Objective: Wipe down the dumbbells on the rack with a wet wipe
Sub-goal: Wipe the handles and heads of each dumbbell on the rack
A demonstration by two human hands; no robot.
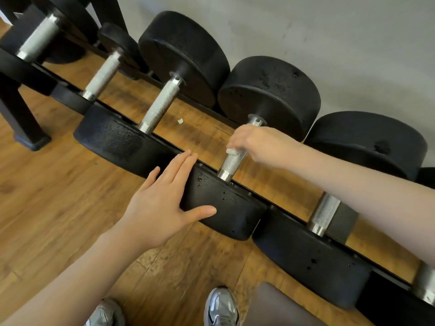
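Two hands are at work on one dumbbell: my right hand (257, 143) is curled round the knurled handle (231, 162) with the wet wipe (231, 151) bunched under the fingers, only a small white corner of it showing at the near side of my grip, while my left hand (162, 201) lies flat with fingers straight and together, thumb spread, pressed against the near head (223, 205) to steady it. I judge I am in the middle of wiping this handle, with my grip up toward its far end, just short of the far head (270, 90); the stretch of bare metal below my fingers, toward my left hand, looks yet to be covered. The next move, I think, calls for sliding and twisting the wipe down along the bar toward the near collar, keeping the left palm firm so the weight does not roll on the rack rail (169, 144). This dumbbell's long axis runs away from me, from the head under my left hand up and slightly rightward to the head by the wall (329, 24). Outward from my hands, the other dumbbells lie parallel to it on either side, one beyond my left fingertips (160, 107) and one under my right forearm (323, 215), over the wooden floor (58, 196).
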